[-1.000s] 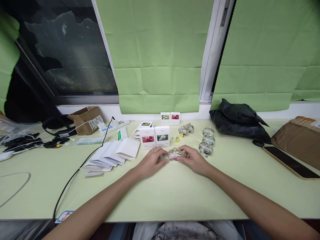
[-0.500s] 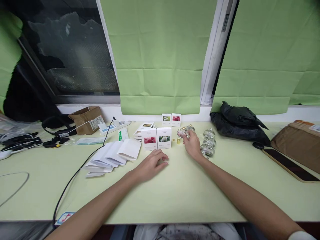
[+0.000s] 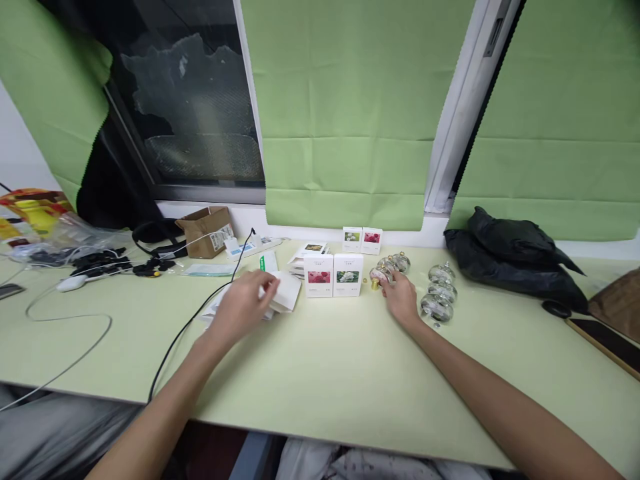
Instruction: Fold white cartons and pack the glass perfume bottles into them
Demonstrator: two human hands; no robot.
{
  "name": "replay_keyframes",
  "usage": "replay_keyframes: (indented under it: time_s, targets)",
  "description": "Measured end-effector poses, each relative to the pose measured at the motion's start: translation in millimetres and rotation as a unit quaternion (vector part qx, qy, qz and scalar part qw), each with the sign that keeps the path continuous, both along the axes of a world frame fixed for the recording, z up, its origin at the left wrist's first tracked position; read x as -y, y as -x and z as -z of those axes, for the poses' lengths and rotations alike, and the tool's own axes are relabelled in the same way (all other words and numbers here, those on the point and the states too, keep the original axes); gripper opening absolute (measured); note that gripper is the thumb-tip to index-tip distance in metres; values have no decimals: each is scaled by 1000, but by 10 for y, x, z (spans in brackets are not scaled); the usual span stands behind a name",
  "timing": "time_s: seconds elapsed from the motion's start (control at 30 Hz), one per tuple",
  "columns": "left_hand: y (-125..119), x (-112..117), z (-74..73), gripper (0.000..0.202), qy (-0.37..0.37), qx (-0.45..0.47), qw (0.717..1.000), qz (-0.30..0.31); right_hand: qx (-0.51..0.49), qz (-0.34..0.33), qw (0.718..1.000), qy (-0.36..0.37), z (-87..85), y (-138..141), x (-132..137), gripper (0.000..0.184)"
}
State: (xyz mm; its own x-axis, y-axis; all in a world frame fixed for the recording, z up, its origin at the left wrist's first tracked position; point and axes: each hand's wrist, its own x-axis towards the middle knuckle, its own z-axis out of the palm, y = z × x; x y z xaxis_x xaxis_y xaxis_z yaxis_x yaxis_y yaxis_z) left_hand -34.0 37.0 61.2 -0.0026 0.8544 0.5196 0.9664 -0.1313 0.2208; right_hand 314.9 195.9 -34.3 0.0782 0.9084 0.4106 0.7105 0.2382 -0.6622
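Note:
My left hand (image 3: 243,305) is above a spread of folded white papers (image 3: 287,293), its fingers loosely bent with a gap at the thumb and nothing visible in them. The fingers of my right hand (image 3: 401,297) are closed on a small round glass bottle (image 3: 380,275) with a pinkish label. Beside that bottle stands a small gold cap (image 3: 375,284). More round glass bottles (image 3: 401,261) with gold knobs sit just behind my right hand. Two white boxes, one with a pink flower picture (image 3: 319,285) and one with a white flower picture (image 3: 347,285), stand upright between my hands.
A row of clear glass bottles (image 3: 441,292) stands right of my right hand. Two smaller boxes (image 3: 362,240) are by the wall. Black plastic bags (image 3: 510,260), a phone (image 3: 607,343) and a brown package (image 3: 620,303) lie right. A black cable (image 3: 187,325) and a cardboard box (image 3: 206,233) are left.
My left hand has moved left from in front of the white boxes to over the folded papers. My right hand stays at the bottle, slightly lower. The view has turned left.

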Motion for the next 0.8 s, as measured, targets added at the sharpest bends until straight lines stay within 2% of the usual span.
replay_keyframes:
  time_s: [0.03,0.07,0.13,0.2,0.27,0.33,0.4,0.5,0.63,0.73,0.8]
  targets:
    - [98,-31,-6,39,-24,-15,997,-66,-1,-3,1000,0,-3,-7,3,43]
    - [156,-74,-2,43,-30,-34,993,-105,-2,-5,1000,0,-9,-12,12,43]
    - [153,-182,23,52,-3,-84,988,-131,-4,-10,1000,3,-27,-22,51,44]
    - [46,-296,48,54,51,-141,978,-142,-7,-11,1000,7,-45,-41,131,48]
    - [-79,-391,66,54,106,-188,961,-172,-10,-13,1000,12,-53,-81,264,54]
    - [-157,-454,85,60,127,-211,948,-199,-13,-24,999,17,-48,-145,445,59]
    - [-179,-487,114,66,116,-223,945,-211,-27,-67,997,18,-36,-221,650,59]
    - [-174,-506,165,68,101,-236,942,-217,-44,-127,991,23,-28,-320,920,49]
    - [-184,-514,177,60,104,-226,944,-214,-79,-166,983,17,-41,-372,1081,42]
    - [-103,-465,67,59,81,-182,956,-215,-96,-167,981,18,-45,-373,1078,36]
    - [29,-370,-86,61,67,-112,969,-208,-102,-165,981,17,-43,-372,1060,34]
